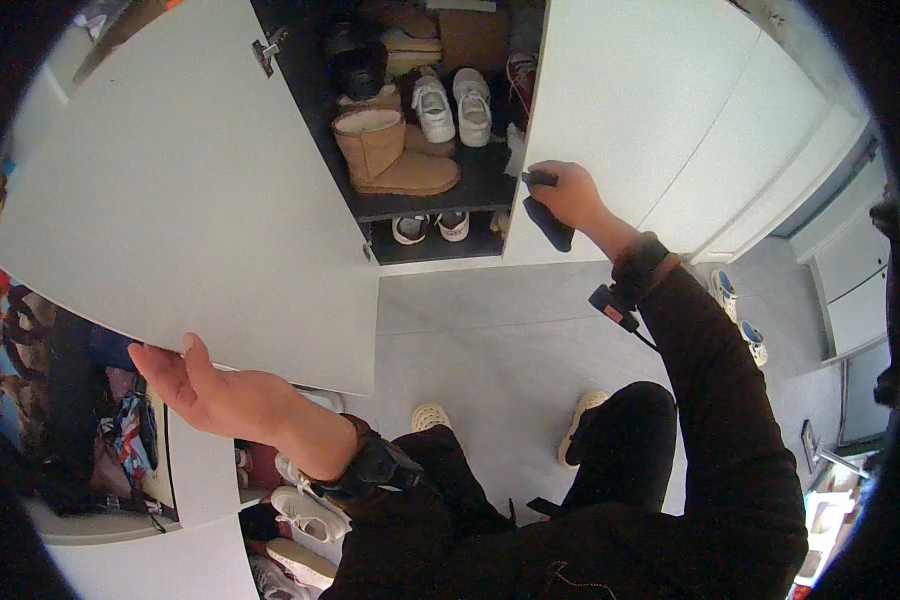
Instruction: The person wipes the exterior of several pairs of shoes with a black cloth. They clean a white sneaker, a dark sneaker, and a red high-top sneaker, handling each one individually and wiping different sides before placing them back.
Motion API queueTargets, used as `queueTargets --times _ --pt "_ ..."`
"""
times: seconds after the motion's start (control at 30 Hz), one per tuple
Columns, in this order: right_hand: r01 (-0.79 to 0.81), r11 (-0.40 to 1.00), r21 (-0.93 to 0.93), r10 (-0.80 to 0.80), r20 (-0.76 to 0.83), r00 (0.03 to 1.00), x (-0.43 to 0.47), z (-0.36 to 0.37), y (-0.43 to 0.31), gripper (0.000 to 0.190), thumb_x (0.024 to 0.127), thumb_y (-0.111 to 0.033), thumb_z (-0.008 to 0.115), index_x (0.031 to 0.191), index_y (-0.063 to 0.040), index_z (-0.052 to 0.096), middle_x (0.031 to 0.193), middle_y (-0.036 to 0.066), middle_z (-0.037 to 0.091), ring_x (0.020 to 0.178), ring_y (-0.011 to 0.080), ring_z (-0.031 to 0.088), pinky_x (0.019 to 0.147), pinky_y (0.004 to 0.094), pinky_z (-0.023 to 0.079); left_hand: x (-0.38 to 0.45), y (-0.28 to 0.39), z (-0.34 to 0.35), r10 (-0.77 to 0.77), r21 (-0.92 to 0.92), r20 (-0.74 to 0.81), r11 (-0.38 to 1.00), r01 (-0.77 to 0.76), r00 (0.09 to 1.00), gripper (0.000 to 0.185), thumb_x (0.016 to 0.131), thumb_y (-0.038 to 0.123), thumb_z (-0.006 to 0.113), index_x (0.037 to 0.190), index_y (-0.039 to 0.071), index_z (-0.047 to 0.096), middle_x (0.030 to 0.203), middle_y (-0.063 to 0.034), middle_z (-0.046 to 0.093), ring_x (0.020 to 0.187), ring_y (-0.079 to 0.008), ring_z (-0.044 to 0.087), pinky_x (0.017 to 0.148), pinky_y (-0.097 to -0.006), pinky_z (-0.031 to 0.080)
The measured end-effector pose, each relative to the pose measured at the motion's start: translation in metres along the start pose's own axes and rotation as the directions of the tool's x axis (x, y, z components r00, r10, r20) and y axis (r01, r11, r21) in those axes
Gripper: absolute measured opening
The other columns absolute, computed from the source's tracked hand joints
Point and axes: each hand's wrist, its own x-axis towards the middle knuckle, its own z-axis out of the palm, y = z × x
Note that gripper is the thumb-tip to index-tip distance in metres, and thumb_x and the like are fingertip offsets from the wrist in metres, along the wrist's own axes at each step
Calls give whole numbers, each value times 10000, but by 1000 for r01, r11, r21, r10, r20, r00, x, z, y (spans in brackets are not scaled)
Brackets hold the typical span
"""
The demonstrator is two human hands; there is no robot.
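A white cabinet door [195, 202] stands swung out at the left, and my left hand [217, 394] touches its outer edge with the fingers apart. My right hand [570, 196] is closed around a small black object [547, 221], partly hidden by the fingers, in front of the white panel [630, 112] at the right. Between door and panel, dark shelves show tan ankle boots [390, 161], a pair of white sneakers [454, 109] and a black rounded object [356, 64]. White shoes [431, 227] stand on the lowest shelf.
Several shoes [307, 514] lie in a compartment at the lower left, below an open section with coloured fabric items [131, 435]. White-and-blue clogs [739, 315] stand on the grey floor [487, 337] at the right. A black device on a cable [613, 307] hangs by my right wrist.
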Motion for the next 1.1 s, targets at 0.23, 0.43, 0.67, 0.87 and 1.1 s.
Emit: queueTargets --times 0.23,0.43,0.67,0.87,1.1 --pt "180 921 -346 -212 -56 976 54 7 -9 462 741 -124 619 1201 -94 587 1200 191 559 1013 362 591 864 421 492 9 -16 1 5 -108 -20 994 -7 1000 514 812 -17 539 1316 -50 449 1356 -169 473 1256 -250 444 1061 -359 322" --pt "248 674 -696 -303 47 952 89 1 -8 412 778 -79 572 1183 -17 527 1092 182 580 916 343 627 743 428 534 11 -19 3 20 -196 -6 980 -21 1000 494 789 -50 536 1280 -47 479 1321 -189 495 1181 -276 498 974 -367 423" --pt "304 417 -857 -74 301 951 76 4 -24 207 848 -64 507 1024 -30 609 1077 200 598 815 309 657 641 422 528 8 -17 7 32 -144 -56 989 -40 998 475 797 -53 497 1272 -66 473 1317 -207 490 1169 -298 507 969 -396 433" --pt "232 686 -690 -189 139 972 -22 -26 -12 82 778 -69 554 829 -25 599 951 182 555 720 319 636 585 426 520 9 -16 5 20 -196 -45 980 -29 999 482 793 -59 522 1273 -68 471 1342 -203 468 1193 -298 487 989 -399 417" --pt "446 623 -643 -417 210 884 -122 -87 14 161 743 -93 597 898 -51 596 1037 112 541 759 273 594 594 376 506 4 -12 9 15 -141 -63 990 -23 998 471 795 -44 543 1262 -69 484 1340 -198 471 1204 -294 481 1010 -399 405"
